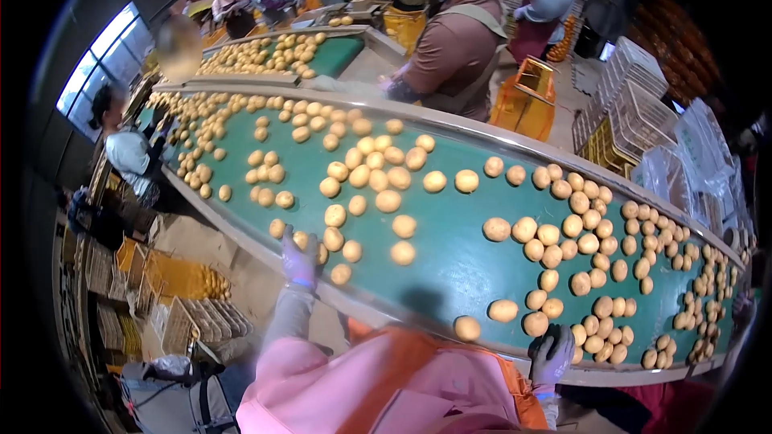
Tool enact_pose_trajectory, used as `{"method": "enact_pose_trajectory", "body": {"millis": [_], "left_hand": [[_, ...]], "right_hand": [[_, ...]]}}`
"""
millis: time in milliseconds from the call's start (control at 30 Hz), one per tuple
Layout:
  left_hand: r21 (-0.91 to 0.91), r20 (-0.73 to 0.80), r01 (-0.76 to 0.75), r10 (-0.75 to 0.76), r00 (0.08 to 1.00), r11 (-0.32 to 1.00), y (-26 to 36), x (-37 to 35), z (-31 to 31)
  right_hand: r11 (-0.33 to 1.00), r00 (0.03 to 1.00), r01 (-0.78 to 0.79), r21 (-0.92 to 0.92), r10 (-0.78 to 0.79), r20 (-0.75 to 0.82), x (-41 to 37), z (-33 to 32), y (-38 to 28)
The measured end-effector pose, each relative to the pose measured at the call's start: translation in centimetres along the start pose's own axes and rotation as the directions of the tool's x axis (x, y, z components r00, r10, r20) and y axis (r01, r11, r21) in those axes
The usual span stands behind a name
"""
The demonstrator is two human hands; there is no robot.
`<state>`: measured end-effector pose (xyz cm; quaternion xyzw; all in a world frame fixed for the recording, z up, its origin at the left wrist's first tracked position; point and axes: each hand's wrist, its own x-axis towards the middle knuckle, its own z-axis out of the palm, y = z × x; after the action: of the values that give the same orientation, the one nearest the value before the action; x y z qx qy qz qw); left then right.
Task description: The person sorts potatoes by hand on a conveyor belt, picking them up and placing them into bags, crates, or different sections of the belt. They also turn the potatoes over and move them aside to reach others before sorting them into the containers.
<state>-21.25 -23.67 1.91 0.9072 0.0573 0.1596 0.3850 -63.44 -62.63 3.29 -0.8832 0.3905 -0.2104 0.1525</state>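
My left hand (301, 261), in a pale purple glove, reaches over the near rim of the green conveyor belt (450, 229). Its fingers are apart, right at a potato (300, 239), with another potato (277, 228) just past the fingertips. Farther right, my right hand (553, 355) is gloved too, dark over the fingers. It rests at the near edge of the belt with its fingers loosely spread, below a potato (535, 323) and beside a cluster of potatoes (593, 344). Many round, yellowish potatoes lie scattered and bunched across the belt.
A raised metal rim (515, 138) borders the far side of the belt. Across it stands a person (458, 56) in a brown shirt; another person (129, 153) works at the left end. Stacked plastic crates (635, 104) stand far right, and crates (211, 323) sit lower left.
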Motion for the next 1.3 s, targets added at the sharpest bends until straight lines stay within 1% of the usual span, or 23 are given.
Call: {"method": "enact_pose_trajectory", "body": {"millis": [33,100,167,200,233,267,300,333,433,500,633,733,800,833,900,933,967,1000,1033,1067,1100,1233,1300], "left_hand": [[0.056,0.009,0.002,-0.003,1.000,0.998,0.4,-0.1,-0.3],[0.044,0.019,-0.038,0.037,0.999,0.998,0.0,-0.1,-0.3],[0.035,0.109,0.103,-0.107,0.988,0.994,1.7,-0.5,-0.9],[-0.026,0.093,-0.043,0.045,0.995,0.999,0.4,-0.5,-0.6],[-0.051,0.099,-0.047,0.052,0.994,0.998,-0.8,-0.2,-0.1],[-0.040,0.107,-0.042,0.046,0.993,0.998,0.0,-0.3,-0.3],[-0.113,0.126,0.000,0.014,0.992,0.994,1.3,-0.6,-0.5],[-0.056,0.122,-0.007,0.014,0.992,0.998,0.1,0.0,-0.2],[-0.076,0.122,-0.045,0.054,0.991,0.996,-1.0,0.6,0.4],[-0.022,0.130,-0.005,0.007,0.992,1.000,-0.9,0.6,0.3],[-0.102,0.149,0.026,-0.011,0.989,0.994,-1.7,0.8,0.5],[-0.041,0.120,-0.022,0.027,0.992,0.999,-1.3,0.7,0.5],[-0.108,0.160,0.039,-0.022,0.987,0.993,0.0,0.0,0.0],[-0.025,0.124,0.013,-0.010,0.992,1.000,0.7,-0.3,-0.3],[0.020,0.092,-0.067,0.065,0.994,0.998,0.9,-0.6,-0.5],[-0.046,0.137,-0.011,0.017,0.990,0.999,1.4,-0.7,-0.6],[-0.049,0.137,0.020,-0.013,0.991,0.999,1.3,-0.4,-0.5],[0.024,0.092,-0.038,0.036,0.995,0.999,0.4,-0.1,-0.1],[0.011,0.060,-0.097,0.096,0.994,0.995,-0.8,0.2,0.2],[0.032,0.045,-0.102,0.101,0.994,0.994,-1.0,0.3,0.2],[-0.042,0.063,-0.054,0.056,0.996,0.998,1.1,-0.2,-0.5],[-0.019,0.043,0.056,-0.056,0.998,0.998,1.8,-0.1,-0.9],[-0.018,0.056,0.010,-0.009,0.998,1.000,1.4,-0.1,-0.9]], "right_hand": [[1.000,1.000,0.011,-0.004,-0.011,0.005,0.1,-0.1,-0.3],[1.000,1.000,0.023,0.003,-0.023,-0.009,0.2,-0.3,-0.5],[0.999,0.997,0.042,-0.022,-0.043,-0.069,0.2,-0.3,-0.4],[0.997,0.992,0.062,-0.040,-0.066,-0.105,0.2,-0.5,-0.7],[0.998,0.994,0.043,-0.041,-0.047,-0.099,0.4,-0.9,-1.2],[0.999,0.995,0.036,-0.034,-0.039,-0.094,0.7,-1.2,-1.4],[0.999,0.994,0.035,-0.041,-0.039,-0.103,0.6,-1.1,-1.2],[0.998,0.993,0.048,-0.040,-0.052,-0.105,0.6,-1.1,-1.2],[0.997,0.993,0.031,-0.066,-0.038,-0.109,0.6,-1.5,-1.5],[0.997,0.993,0.035,-0.073,-0.042,-0.108,0.7,-1.3,-1.5],[0.997,0.993,0.024,-0.073,-0.032,-0.112,0.6,-1.4,-1.6],[0.997,0.995,0.030,-0.067,-0.036,-0.091,0.8,-1.6,-1.8],[0.999,0.994,0.026,-0.038,-0.030,-0.103,0.8,-1.5,-1.7],[0.997,0.995,0.068,-0.023,-0.070,-0.075,0.8,-1.5,-1.7],[0.998,0.997,-0.006,-0.061,0.001,-0.082,0.7,-1.0,-1.6],[0.998,0.995,0.003,-0.064,-0.010,-0.102,0.4,-0.6,-1.3],[0.999,0.998,0.008,-0.053,-0.012,-0.064,0.6,-0.9,-1.6],[0.999,0.999,0.002,-0.051,-0.004,-0.041,0.4,-0.6,-1.1],[0.999,0.999,0.002,-0.033,-0.003,-0.032,0.3,-0.4,-0.7],[0.999,1.000,-0.001,-0.050,0.000,-0.010,0.4,-0.5,-0.8],[0.999,1.000,0.000,-0.034,-0.001,-0.007,0.4,-0.4,-0.8],[0.999,1.000,0.021,-0.039,-0.021,-0.003,0.3,-0.1,-0.4],[0.999,0.999,0.036,-0.030,-0.037,-0.005,0.2,0.1,-0.2]]}}
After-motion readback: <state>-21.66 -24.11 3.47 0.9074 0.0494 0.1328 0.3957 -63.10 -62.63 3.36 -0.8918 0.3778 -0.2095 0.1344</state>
